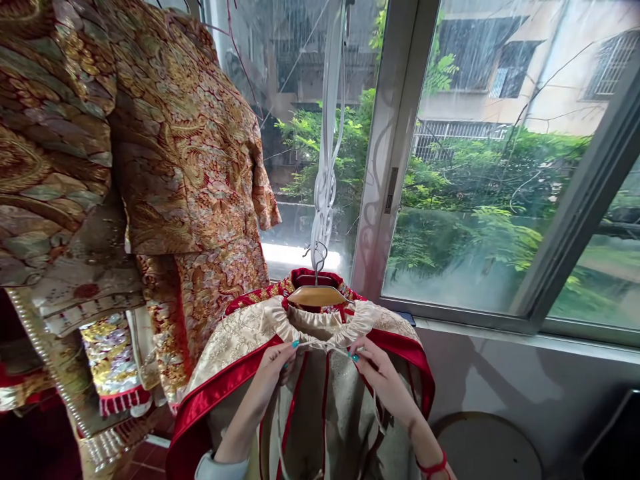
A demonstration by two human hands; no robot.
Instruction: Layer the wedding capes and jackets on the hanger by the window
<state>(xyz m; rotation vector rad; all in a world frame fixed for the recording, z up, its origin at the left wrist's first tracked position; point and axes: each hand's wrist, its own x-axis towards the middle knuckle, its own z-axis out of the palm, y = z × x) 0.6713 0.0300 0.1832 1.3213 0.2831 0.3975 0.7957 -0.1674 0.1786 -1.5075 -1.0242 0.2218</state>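
Observation:
A cream cape (235, 343) with red satin edging hangs in front of me, its neckline gathered into a ruffled collar (366, 319). Beneath the collar, a thin white drawstring (320, 345) runs between my hands and is crossed or looped at the middle; I cannot tell which. My left hand (274, 367) pinches it on the left side. On the right, my right hand (384, 377) pinches the other side between thumb and fingers. Loose cord ends dangle below both hands. A wooden hanger (315, 295) sits inside the neck, with a red embroidered collar (300, 273) behind it.
Gold and red embroidered jackets (195, 147) hang close on the left. White hanging loops (323, 200) hold the hanger's hook before a sliding window (465, 200). A round grey object (485, 447) stands at the lower right, near a dark object (615, 433).

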